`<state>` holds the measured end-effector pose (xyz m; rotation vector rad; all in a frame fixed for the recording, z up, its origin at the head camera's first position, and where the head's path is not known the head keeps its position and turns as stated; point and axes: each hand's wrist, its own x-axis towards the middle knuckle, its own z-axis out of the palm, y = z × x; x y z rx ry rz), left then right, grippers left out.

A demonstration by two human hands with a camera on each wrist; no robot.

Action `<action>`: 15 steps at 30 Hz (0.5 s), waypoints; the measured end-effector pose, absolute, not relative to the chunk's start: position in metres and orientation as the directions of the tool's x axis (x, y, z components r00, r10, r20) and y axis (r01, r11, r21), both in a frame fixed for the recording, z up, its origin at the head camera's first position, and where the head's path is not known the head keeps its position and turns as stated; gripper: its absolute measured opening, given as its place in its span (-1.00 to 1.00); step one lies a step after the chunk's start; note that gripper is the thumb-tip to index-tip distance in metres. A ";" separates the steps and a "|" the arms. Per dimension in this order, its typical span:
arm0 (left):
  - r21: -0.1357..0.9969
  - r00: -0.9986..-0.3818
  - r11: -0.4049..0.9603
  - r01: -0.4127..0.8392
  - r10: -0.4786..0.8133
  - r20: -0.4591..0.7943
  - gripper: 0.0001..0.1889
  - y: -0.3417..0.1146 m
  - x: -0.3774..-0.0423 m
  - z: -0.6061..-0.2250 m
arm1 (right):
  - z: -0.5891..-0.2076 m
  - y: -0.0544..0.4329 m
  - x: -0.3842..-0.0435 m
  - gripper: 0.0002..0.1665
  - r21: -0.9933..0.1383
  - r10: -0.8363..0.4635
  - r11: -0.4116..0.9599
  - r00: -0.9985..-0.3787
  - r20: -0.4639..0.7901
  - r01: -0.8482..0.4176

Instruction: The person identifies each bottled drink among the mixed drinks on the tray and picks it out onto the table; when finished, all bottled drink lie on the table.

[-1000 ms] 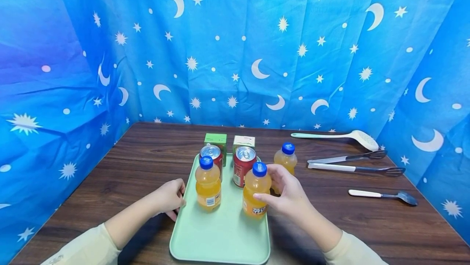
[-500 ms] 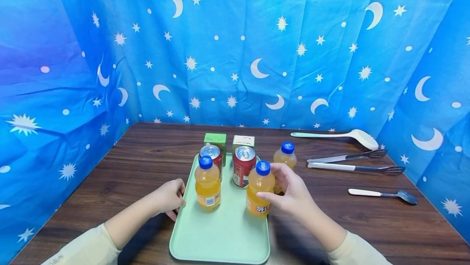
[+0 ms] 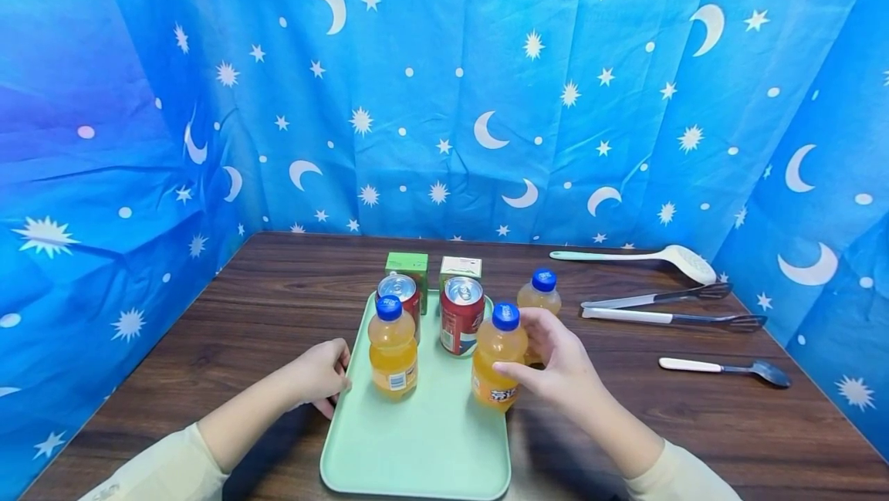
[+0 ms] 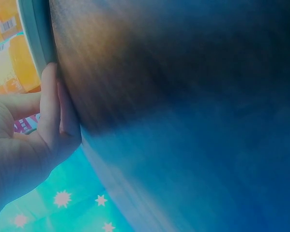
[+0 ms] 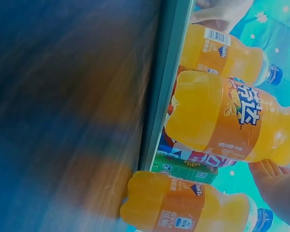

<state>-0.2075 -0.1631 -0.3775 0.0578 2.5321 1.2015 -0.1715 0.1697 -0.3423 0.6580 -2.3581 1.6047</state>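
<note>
My right hand [image 3: 561,368] grips an upright orange soda bottle [image 3: 497,377], blue-capped, its thumb on the near side and fingers behind. That bottle is over the right edge of the pale green tray [image 3: 417,455]; in the right wrist view its base overlaps the rim. My left hand [image 3: 319,372] pinches the tray's left rim, some fingers tucked below. A second orange soda bottle [image 3: 393,358] stands on the tray at left, in front of a red soda can [image 3: 410,287]. Another red can [image 3: 461,316] stands right of it. A third orange bottle [image 5: 183,205] stands on the table beyond my right hand.
Behind the cans stand a green carton [image 3: 408,262] and a white-topped carton [image 3: 461,263]. At right on the dark wooden table [image 3: 264,285] lie a white skimmer [image 3: 684,262], tongs [image 3: 653,316] and a spoon [image 3: 722,368]. A blue star-patterned cloth [image 3: 430,99] hangs behind.
My right hand has moved a little to the right with the bottle, from inside the tray toward its right edge, uncovering more of the right can. The left hand and tray stay put.
</note>
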 end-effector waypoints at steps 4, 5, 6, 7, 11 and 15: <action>0.762 -0.943 0.639 -0.103 0.181 -0.279 -0.76 -0.163 -0.207 -0.378 | -0.341 0.171 -0.171 -0.34 -0.833 -0.222 0.319 -0.890 0.399 -0.453; 0.762 -0.943 0.639 -0.102 0.181 -0.278 -0.76 -0.163 -0.207 -0.378 | -0.341 0.171 -0.171 -0.34 -0.836 -0.217 0.319 -0.893 0.394 -0.447; 0.763 -0.944 0.638 -0.102 0.181 -0.277 -0.76 -0.163 -0.207 -0.377 | -0.341 0.172 -0.171 -0.34 -0.838 -0.214 0.320 -0.895 0.390 -0.442; 0.763 -0.944 0.638 -0.102 0.180 -0.276 -0.76 -0.163 -0.207 -0.377 | -0.341 0.172 -0.171 -0.34 -0.841 -0.213 0.319 -0.897 0.387 -0.438; 0.764 -0.945 0.637 -0.101 0.179 -0.274 -0.76 -0.163 -0.206 -0.377 | -0.342 0.173 -0.171 -0.35 -0.837 -0.211 0.322 -0.896 0.392 -0.442; 0.764 -0.945 0.638 -0.099 0.180 -0.273 -0.75 -0.163 -0.206 -0.377 | -0.341 0.174 -0.171 -0.34 -0.829 -0.209 0.330 -0.891 0.403 -0.452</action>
